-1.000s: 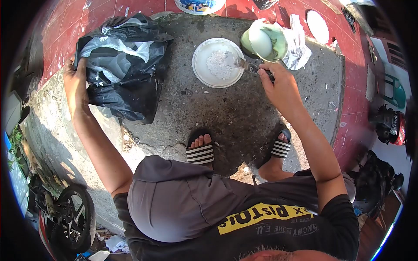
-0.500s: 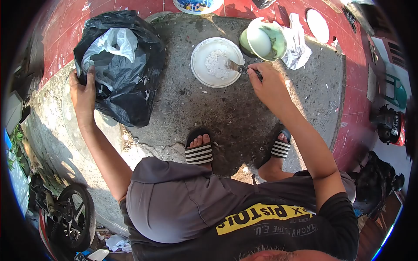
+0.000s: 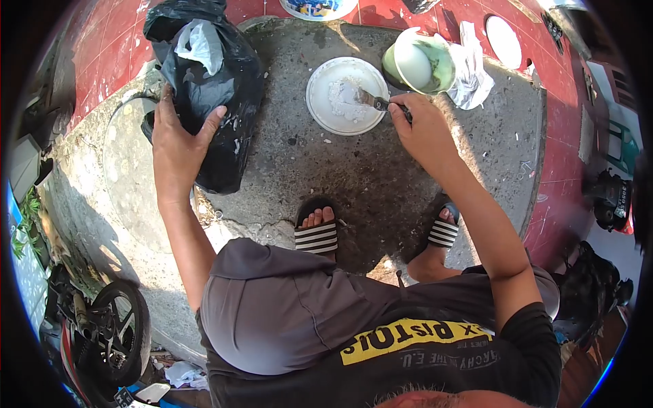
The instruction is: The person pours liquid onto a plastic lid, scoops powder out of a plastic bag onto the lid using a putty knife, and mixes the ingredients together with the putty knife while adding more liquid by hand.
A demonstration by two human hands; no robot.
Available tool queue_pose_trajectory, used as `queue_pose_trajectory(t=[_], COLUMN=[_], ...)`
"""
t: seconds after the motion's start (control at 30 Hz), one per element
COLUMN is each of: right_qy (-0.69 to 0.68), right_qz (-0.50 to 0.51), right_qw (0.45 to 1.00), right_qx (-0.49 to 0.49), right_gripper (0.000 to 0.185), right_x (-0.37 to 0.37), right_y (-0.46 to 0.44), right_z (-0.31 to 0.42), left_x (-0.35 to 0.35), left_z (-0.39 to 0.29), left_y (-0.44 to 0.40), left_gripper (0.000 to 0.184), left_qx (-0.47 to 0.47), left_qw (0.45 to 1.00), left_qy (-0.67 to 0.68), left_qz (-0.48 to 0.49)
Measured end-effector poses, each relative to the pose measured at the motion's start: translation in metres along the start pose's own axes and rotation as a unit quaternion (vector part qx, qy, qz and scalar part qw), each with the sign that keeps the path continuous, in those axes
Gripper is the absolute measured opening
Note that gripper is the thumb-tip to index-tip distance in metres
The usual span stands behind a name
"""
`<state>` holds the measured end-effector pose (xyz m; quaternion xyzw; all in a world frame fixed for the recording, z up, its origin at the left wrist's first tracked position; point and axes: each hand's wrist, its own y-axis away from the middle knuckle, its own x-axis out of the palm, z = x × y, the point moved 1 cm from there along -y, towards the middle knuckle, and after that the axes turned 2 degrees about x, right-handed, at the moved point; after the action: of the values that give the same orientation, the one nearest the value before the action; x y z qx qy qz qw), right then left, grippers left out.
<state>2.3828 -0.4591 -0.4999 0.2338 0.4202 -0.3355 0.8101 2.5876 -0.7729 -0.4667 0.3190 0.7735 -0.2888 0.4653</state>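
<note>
Upper left, our left hand [image 3: 178,139] splays against the bag [image 3: 231,143] | Upper centre, our right hand [image 3: 423,129] grips the scraper [image 3: 372,100] | Hard scraping could tip the bowl [image 3: 315,102]

Your bag [image 3: 235,87] lies at upper left. At upper centre, your tub [image 3: 348,131] holds powder [image 3: 345,107], left of the bucket [image 3: 442,64].

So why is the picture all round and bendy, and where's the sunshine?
In the head view, wide-lens distortion seems to curve the red tiled floor, with black corners; in that head view, sunlight brightens patches of the grey concrete ground, while the crinkly black plastic bag shows pale glints.
</note>
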Motion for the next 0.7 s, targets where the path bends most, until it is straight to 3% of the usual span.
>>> queue_pose_trajectory(t=[0.13, 0.27, 0.33, 0.4, 0.47, 0.5, 0.53, 0.6, 0.63, 0.7], right_qy=[-0.005, -0.01, -0.043, -0.034, -0.024, -0.034, -0.044, -0.049, -0.056, -0.104], right_qz=[-0.006, 0.009, 0.017, 0.021, 0.026, 0.038, 0.05, 0.073, 0.092, 0.093], right_qw=[1.0, 1.0, 0.995, 0.997, 0.999, 0.995, 0.989, 0.982, 0.972, 0.965], right_qx=[-0.011, 0.009, 0.087, 0.061, 0.032, 0.082, 0.132, 0.169, 0.207, 0.222], right_gripper=[0.022, 0.023, 0.024, 0.025, 0.026, 0.028, 0.029, 0.03, 0.031, 0.031], right_x=[0.004, 0.001, -0.011, 0.0, -0.001, -0.007, -0.012, -0.026, -0.031, -0.034], right_y=[0.0, -0.002, -0.002, -0.002, -0.002, -0.001, -0.001, 0.0, 0.003, 0.011], right_z=[0.001, 0.001, 0.009, -0.002, -0.003, 0.001, 0.004, -0.001, -0.006, -0.019], left_x=[0.0, -0.009, -0.014, -0.015, -0.02, -0.025, -0.021, -0.005, 0.001, 0.021], left_z=[-0.011, -0.013, -0.021, -0.025, -0.039, -0.046, -0.048, -0.049, -0.054, -0.061], left_y=[0.001, 0.007, 0.012, 0.019, 0.026, 0.03, 0.036, 0.052, 0.055, 0.055], left_gripper=[0.09, 0.084, 0.08, 0.073, 0.064, 0.042, 0.042, 0.021, 0.008, 0.02], left_qx=[-0.012, -0.034, -0.029, -0.013, 0.029, 0.06, 0.057, 0.013, 0.011, -0.04], left_qw=[0.998, 0.998, 0.996, 0.992, 0.976, 0.97, 0.97, 0.924, 0.913, 0.902], left_qy=[-0.054, -0.025, -0.006, -0.023, -0.032, -0.032, -0.031, 0.312, 0.366, 0.429], left_qz=[0.017, -0.049, -0.089, -0.122, -0.213, -0.235, -0.235, -0.22, -0.178, -0.028])
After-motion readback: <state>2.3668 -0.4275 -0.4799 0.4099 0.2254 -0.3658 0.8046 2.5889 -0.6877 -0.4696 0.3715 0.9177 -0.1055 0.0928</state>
